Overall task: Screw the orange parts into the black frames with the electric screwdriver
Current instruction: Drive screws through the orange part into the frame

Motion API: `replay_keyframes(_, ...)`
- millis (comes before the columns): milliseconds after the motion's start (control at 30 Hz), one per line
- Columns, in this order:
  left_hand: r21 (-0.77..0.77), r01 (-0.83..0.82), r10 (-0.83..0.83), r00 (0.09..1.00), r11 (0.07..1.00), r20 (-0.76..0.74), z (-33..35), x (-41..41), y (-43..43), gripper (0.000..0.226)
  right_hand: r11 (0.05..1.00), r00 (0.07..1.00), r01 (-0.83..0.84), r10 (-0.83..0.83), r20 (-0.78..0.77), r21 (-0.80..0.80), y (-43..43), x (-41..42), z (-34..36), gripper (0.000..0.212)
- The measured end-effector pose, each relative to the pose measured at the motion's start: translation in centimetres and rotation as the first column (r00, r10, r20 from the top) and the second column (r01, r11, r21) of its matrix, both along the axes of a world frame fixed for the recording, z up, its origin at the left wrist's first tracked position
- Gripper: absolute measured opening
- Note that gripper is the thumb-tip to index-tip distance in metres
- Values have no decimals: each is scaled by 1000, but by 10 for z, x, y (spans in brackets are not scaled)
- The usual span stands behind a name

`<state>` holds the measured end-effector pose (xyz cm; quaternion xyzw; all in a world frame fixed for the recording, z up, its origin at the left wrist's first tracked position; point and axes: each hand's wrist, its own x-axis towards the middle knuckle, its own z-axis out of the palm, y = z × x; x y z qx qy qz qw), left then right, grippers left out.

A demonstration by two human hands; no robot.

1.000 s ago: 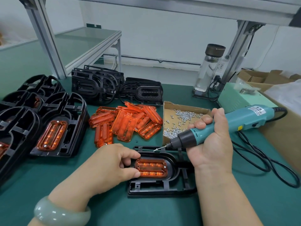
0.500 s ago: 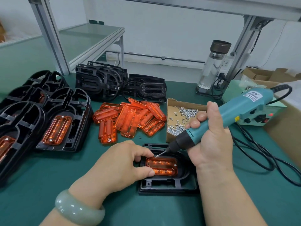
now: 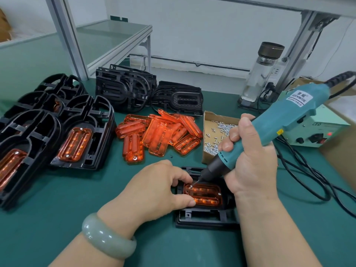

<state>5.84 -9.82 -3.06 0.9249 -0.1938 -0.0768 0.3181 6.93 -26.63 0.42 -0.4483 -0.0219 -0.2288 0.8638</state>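
Right hand (image 3: pixel 250 170) clenched round driver (image 3: pixel 279 128); left hand (image 3: pixel 158 187) seems to pinch left end of part (image 3: pixel 206 193), fingertips half hidden. Box (image 3: pixel 209 120) behind: loose screws (image 3: pixel 223 127). Driver slants from upper right down-left, bit on part's left end. Part lies left-right, seated in frame (image 3: pixel 202 218) on table (image 3: pixel 77 209). Translucent orange, ribbed, screw at right end.

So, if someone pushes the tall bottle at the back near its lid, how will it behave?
The bottle is tall and narrow, so a push up high would probably tip it rather than slide it. Its clear wall looks like glass, so a fall might crack it. It seems mostly empty, likely light.
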Motion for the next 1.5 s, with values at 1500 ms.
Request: replay_keyframes(1500,-10,39,-38,999,999,16,0,1,1,38,914,946,-237,295,135,-330,18,-6,8,41)
